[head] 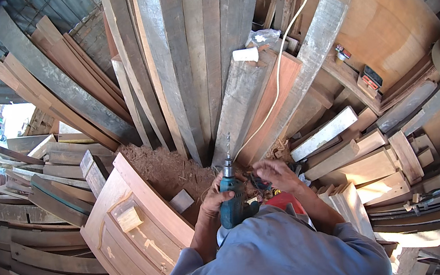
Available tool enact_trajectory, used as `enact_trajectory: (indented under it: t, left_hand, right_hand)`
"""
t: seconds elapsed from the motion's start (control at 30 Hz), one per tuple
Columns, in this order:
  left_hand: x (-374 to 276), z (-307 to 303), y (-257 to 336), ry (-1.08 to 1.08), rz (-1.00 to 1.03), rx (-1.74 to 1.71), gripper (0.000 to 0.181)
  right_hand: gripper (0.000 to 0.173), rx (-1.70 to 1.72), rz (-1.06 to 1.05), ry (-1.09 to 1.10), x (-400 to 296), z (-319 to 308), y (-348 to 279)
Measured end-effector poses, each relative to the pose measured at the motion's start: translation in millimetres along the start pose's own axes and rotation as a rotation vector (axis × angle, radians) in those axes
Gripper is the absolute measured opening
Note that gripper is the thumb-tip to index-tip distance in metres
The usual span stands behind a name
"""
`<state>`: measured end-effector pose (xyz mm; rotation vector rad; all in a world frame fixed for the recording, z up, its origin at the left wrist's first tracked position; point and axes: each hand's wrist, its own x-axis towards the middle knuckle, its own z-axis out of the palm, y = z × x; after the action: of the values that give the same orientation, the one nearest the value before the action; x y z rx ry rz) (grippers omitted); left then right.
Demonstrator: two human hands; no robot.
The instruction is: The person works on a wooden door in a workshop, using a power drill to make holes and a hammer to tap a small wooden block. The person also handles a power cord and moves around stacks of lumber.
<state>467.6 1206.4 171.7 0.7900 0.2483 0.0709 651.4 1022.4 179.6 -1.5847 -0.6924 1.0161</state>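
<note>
My left hand (214, 196) is wrapped around the body of a teal power drill (231, 202), which points away from me. A long twist drill bit (228, 146) sits in the drill's metal chuck (228, 169). To the right of the chuck, my right hand (277, 173) is raised with its fingers partly bent and apart, and it touches neither drill nor bit. Left of me lies a panelled wooden door (151, 213) with a small wood block (130, 219) and scattered shavings on it. A red container (285, 203) is partly hidden below my right forearm.
Long timber beams (176, 59) lean upright ahead. A pale cable (278, 79) runs down across boards beside a white cup (246, 55). Sawdust (157, 170) covers the floor ahead. Stacked planks (46, 244) lie at left, and wood offcuts (373, 165) are piled at right.
</note>
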Motion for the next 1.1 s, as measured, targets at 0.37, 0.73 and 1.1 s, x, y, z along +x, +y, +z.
enact_trajectory:
  t: [0.37, 0.73, 1.1]
  left_hand:
    - [-0.4, 14.4, -2.2, -0.103, -0.031, 0.117, 0.075]
    - [-0.6, 9.4, -8.8, -0.070, -0.076, 0.109, 0.064]
    - [-23.4, -49.7, 0.1, 0.331, 0.103, -0.014, 0.056]
  right_hand:
    - [0.014, 0.758, 0.015, -0.066, 31.1, 41.7, -55.1]
    - [0.012, 0.874, 0.057, 0.032, 47.9, 5.5, -36.2]
    - [0.014, 0.766, 0.349, 0.957, -70.0, -106.2, 159.2]
